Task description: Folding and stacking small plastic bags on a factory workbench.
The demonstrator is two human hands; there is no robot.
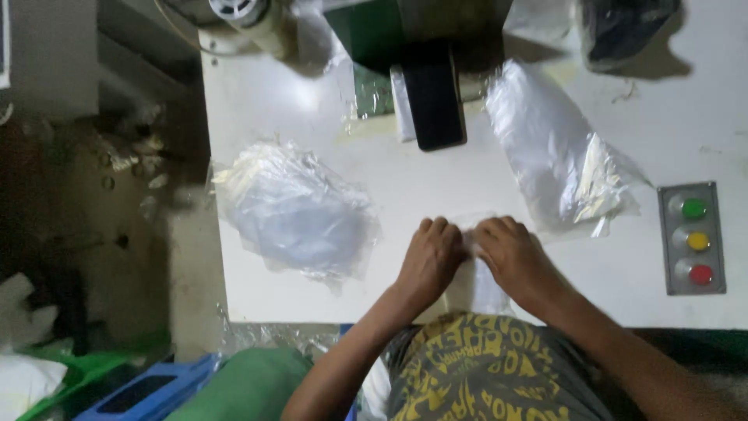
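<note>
Both my hands rest on the white table (312, 101) near its front edge, side by side. My left hand (429, 258) and my right hand (510, 253) have their fingers curled down onto a thin clear plastic bag (470, 234) that lies flat between and under them. The bag is almost see-through and mostly hidden by my hands. A crumpled heap of clear plastic bags (296, 210) lies to the left of my left hand. Another stack of clear bags (557, 160) lies beyond my right hand.
A black bar of a machine (433, 97) juts toward me from the green machine body at the table's far edge. A grey panel with green, yellow and red buttons (693, 238) sits at the right. Blue and green crates (156, 386) stand on the floor at lower left.
</note>
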